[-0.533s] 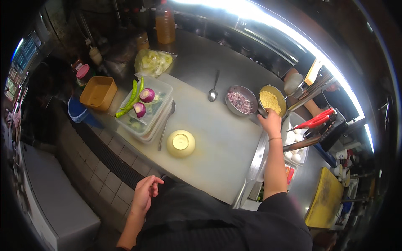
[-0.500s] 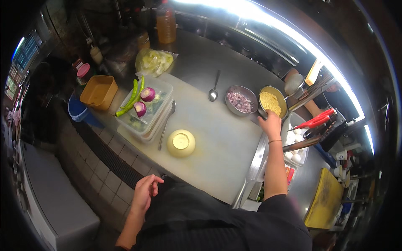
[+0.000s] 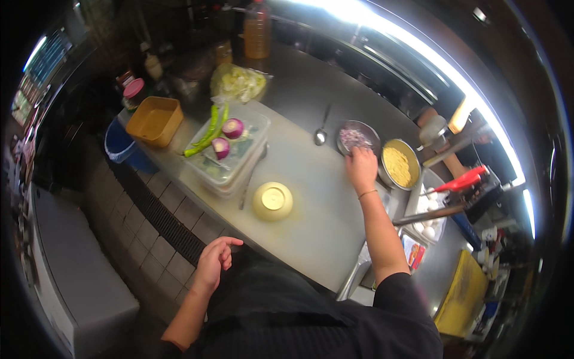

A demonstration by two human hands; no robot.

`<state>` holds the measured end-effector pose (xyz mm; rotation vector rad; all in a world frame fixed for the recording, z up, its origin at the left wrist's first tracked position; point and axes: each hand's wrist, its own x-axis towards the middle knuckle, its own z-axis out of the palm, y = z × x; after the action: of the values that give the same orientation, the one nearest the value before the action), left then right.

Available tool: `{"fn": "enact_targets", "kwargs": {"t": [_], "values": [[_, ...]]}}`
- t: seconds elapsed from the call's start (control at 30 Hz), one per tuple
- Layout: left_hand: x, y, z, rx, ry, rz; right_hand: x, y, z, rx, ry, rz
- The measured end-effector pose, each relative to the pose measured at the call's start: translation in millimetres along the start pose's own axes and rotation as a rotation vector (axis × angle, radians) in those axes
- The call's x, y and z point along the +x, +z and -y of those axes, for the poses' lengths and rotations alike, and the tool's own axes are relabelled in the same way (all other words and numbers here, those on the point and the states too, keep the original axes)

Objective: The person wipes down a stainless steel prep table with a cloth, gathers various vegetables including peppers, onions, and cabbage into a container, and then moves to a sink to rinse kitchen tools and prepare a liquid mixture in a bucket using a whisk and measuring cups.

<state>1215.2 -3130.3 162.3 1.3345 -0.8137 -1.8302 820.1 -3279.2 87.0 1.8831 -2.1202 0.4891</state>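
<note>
My right hand (image 3: 363,172) is at the near rim of a metal bowl (image 3: 373,136) of chopped red onion (image 3: 355,137), fingers bent over the edge; the tips are partly hidden. Beside it on the right stands a second metal bowl (image 3: 382,172) of yellow crumbly food (image 3: 397,166). My left hand (image 3: 216,261) hangs empty before the counter's front edge, index finger stretched out and the others loosely curled. A pale yellow bowl (image 3: 273,201) lies upside down on the white cutting board (image 3: 317,221). Beyond the board lies a spoon (image 3: 321,134).
On the left, lidded plastic containers (image 3: 230,170) carry onion halves (image 3: 233,128) and green chilies (image 3: 210,134). A tan tub (image 3: 155,122) stands further left. A knife (image 3: 357,270), a tray of eggs (image 3: 431,209) and red-handled scissors (image 3: 463,179) are at right. Another person's arm (image 3: 452,164) shows behind.
My right hand has left the bowl of yellow food and moved left to the onion bowl. The yellow food's bowl sits nearer to me. The view has shifted slightly.
</note>
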Motion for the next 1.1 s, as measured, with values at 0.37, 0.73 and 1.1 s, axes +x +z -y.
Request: {"fn": "enact_targets", "kwargs": {"t": [0.37, 0.73, 1.1], "values": [[2, -72, 15, 0.077, 0.031, -0.125, 41, -131, 209, 0.758, -0.362, 0.017], [62, -119, -70, 0.226, 0.244, -0.004, 49, -95, 276, 0.648, -0.318, 0.039], [110, -65, -69, -0.608, -0.112, 0.276, -36, -115, 353, 1.115, -0.053, -0.157]]}}
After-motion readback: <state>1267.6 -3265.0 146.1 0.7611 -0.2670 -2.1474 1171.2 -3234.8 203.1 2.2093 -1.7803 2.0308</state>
